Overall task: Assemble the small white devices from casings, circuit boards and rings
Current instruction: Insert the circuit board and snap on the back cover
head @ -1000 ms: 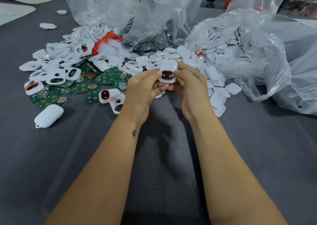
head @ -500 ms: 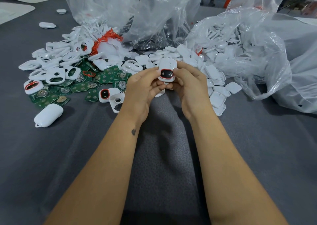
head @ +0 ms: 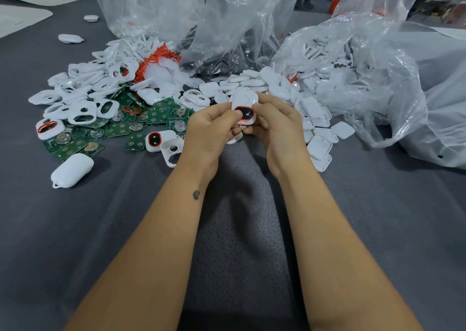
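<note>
Head view, device (head: 245,110) pinched between hands (head: 248,125)

Smooth, glossy white plastic device (head: 244,107) pinched between both thumbs, its black window shiny. Left of the grip, matt green boards (head: 161,115) carry dull metal discs. Beneath lies matt grey cloth (head: 242,229); beyond, crinkled clear plastic bags (head: 247,20).

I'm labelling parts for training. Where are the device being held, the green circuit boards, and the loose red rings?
held device (head: 244,108): head view, white front face.
green circuit boards (head: 157,115): head view, one board's face.
red rings (head: 157,55): head view, tangled heap.
</note>
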`<state>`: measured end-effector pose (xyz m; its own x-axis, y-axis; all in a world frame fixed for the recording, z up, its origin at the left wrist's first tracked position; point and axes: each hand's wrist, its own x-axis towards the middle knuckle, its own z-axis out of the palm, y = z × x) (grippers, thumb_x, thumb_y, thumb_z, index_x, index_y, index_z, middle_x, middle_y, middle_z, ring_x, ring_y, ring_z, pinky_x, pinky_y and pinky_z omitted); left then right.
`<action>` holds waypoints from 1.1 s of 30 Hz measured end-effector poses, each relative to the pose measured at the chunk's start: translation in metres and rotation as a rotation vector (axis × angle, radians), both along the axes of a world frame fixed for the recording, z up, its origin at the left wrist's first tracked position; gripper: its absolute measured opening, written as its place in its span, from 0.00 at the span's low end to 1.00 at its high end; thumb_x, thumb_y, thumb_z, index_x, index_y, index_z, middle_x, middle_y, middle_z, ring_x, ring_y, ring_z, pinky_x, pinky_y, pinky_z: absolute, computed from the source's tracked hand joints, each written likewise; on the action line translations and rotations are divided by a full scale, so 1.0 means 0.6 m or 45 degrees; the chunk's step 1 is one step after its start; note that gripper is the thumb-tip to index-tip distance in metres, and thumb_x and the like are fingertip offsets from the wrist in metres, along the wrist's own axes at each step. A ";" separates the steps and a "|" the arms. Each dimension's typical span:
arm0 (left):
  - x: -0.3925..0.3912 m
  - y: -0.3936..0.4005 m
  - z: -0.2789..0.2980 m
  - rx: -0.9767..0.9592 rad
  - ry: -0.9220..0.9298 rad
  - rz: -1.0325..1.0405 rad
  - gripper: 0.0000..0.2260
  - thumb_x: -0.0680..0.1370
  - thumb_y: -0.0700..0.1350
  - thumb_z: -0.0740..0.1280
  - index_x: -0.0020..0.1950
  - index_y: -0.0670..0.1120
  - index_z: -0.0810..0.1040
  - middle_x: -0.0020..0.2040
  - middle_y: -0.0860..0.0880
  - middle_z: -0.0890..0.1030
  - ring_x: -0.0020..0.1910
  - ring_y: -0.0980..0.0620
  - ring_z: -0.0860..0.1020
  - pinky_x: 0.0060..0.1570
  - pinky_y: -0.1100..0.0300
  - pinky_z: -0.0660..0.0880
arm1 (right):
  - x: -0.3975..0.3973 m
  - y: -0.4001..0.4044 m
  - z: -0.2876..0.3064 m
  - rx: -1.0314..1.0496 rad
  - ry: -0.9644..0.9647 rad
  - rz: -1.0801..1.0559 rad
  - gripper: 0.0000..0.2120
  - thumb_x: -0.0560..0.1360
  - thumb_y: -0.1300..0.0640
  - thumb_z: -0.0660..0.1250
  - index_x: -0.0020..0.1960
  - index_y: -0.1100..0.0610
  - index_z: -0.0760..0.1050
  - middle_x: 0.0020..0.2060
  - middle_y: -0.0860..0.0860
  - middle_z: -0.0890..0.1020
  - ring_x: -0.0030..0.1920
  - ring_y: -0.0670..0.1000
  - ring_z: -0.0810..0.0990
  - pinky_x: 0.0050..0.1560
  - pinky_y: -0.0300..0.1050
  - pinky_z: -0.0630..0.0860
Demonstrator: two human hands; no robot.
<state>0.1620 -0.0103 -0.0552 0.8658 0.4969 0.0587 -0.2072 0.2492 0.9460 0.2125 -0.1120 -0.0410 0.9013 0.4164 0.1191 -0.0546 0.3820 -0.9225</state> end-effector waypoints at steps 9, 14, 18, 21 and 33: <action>-0.001 0.000 0.003 -0.060 -0.020 -0.074 0.13 0.77 0.35 0.65 0.40 0.47 0.86 0.37 0.48 0.83 0.36 0.54 0.77 0.42 0.64 0.78 | -0.001 -0.001 0.001 0.044 0.019 0.008 0.11 0.76 0.70 0.59 0.46 0.63 0.80 0.32 0.54 0.83 0.30 0.49 0.80 0.32 0.39 0.77; 0.001 0.002 0.001 -0.082 -0.030 -0.085 0.13 0.77 0.35 0.65 0.39 0.47 0.86 0.38 0.46 0.82 0.40 0.49 0.75 0.42 0.62 0.78 | -0.001 0.001 0.002 0.048 0.022 0.023 0.11 0.76 0.70 0.59 0.46 0.63 0.80 0.32 0.53 0.83 0.30 0.49 0.80 0.32 0.39 0.77; 0.001 0.001 0.001 -0.088 -0.018 -0.074 0.12 0.77 0.35 0.65 0.41 0.46 0.85 0.38 0.45 0.82 0.40 0.48 0.75 0.41 0.62 0.78 | 0.000 0.000 0.001 0.039 0.009 0.025 0.11 0.77 0.70 0.59 0.46 0.63 0.79 0.28 0.50 0.81 0.29 0.48 0.80 0.32 0.38 0.77; -0.001 0.000 0.002 -0.087 -0.031 -0.083 0.12 0.77 0.34 0.64 0.41 0.47 0.85 0.37 0.47 0.83 0.36 0.53 0.77 0.39 0.63 0.78 | 0.000 0.000 0.001 0.031 0.014 0.017 0.10 0.77 0.69 0.59 0.47 0.64 0.79 0.28 0.50 0.81 0.29 0.47 0.80 0.32 0.38 0.77; -0.003 -0.008 0.006 0.015 0.056 -0.035 0.08 0.77 0.34 0.65 0.49 0.45 0.80 0.36 0.53 0.82 0.37 0.56 0.78 0.44 0.61 0.77 | 0.003 0.001 -0.003 -0.175 -0.017 -0.146 0.06 0.75 0.65 0.65 0.42 0.58 0.79 0.34 0.51 0.81 0.33 0.47 0.78 0.34 0.40 0.75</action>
